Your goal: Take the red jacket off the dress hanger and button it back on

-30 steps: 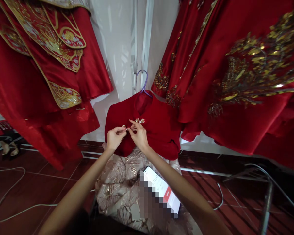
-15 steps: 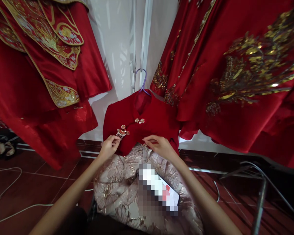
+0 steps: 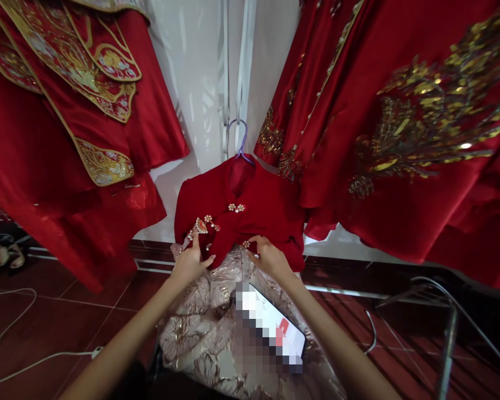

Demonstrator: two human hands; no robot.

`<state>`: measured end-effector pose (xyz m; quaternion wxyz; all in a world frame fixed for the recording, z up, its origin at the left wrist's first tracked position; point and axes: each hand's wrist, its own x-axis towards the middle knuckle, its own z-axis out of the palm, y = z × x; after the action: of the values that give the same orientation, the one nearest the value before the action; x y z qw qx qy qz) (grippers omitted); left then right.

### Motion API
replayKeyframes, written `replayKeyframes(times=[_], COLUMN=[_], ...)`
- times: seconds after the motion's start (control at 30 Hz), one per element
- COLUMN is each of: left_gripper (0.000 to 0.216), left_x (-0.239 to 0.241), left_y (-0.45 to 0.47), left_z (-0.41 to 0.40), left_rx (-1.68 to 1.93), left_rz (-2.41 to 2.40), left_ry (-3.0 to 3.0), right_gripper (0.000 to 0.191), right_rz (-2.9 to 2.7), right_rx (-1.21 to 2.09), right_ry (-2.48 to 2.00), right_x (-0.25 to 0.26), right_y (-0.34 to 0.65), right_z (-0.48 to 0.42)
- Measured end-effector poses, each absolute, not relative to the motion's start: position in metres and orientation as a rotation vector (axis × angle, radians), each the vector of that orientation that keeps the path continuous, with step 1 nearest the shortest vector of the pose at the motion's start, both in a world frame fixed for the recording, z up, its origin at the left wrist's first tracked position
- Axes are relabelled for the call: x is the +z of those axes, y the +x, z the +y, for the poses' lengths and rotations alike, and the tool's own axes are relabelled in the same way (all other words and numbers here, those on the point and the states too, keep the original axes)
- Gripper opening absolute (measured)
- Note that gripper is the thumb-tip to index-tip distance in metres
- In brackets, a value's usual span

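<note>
A short red jacket [image 3: 266, 194] hangs on a purple hanger [image 3: 243, 133], above a pale skirt [image 3: 191, 333] with shiny floral relief. My left hand [image 3: 188, 264] is at the jacket's lower left, index finger raised against a fan-shaped brooch [image 3: 201, 226] and thumb spread away. The brooch's tassels [image 3: 187, 240] lie out to the left. Beside a flower-shaped button [image 3: 245, 244] at the jacket's hem is my right hand [image 3: 270, 259], its thumb and bent index finger apart. Another pair of flower buttons [image 3: 236, 208] sits below the collar.
A phone [image 3: 289, 336], partly blurred out, lies on the skirt. Embroidered red garments [image 3: 162, 111] hang at left, with a sequinned red one [image 3: 400, 222] at right. A metal stand leg [image 3: 444, 344] is at lower right. A white cable [image 3: 62, 354] crosses the tiled floor.
My left fingers have opened, and the brooch's tassels have swung from hanging down to lying leftward. My right thumb and index finger have parted, uncovering the flower button at the hem.
</note>
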<state>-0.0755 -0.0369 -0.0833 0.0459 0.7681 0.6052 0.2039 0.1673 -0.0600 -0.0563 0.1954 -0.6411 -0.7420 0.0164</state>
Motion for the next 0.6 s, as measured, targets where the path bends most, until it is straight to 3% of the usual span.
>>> replayKeyframes(times=[0.1, 0.2, 0.4, 0.6], left_gripper=[0.053, 0.048, 0.016, 0.015], left_x=[-0.087, -0.093, -0.088, -0.061], left_y=[-0.08, -0.081, -0.079, -0.064], left_z=[-0.032, -0.029, -0.032, -0.057], left_rx=[0.807, 0.867, 0.921, 1.384], left_rz=[1.673, 1.565, 1.604, 1.521], left_ry=[2.542, 2.619, 2.427, 2.217], right_gripper=[0.025, 0.019, 0.011, 0.008], right_rz=[-2.143, -2.069, -2.05, -2.001], right_rx=[0.017, -0.084, -0.135, 0.091], right_ry=[-1.732, -1.747, -1.728, -1.751], right_x=[-0.059, -0.061, -0.05, -0.04], right_y=[0.164, 0.157, 0.148, 0.15], right_z=[-0.06, -0.06, -0.068, -0.071])
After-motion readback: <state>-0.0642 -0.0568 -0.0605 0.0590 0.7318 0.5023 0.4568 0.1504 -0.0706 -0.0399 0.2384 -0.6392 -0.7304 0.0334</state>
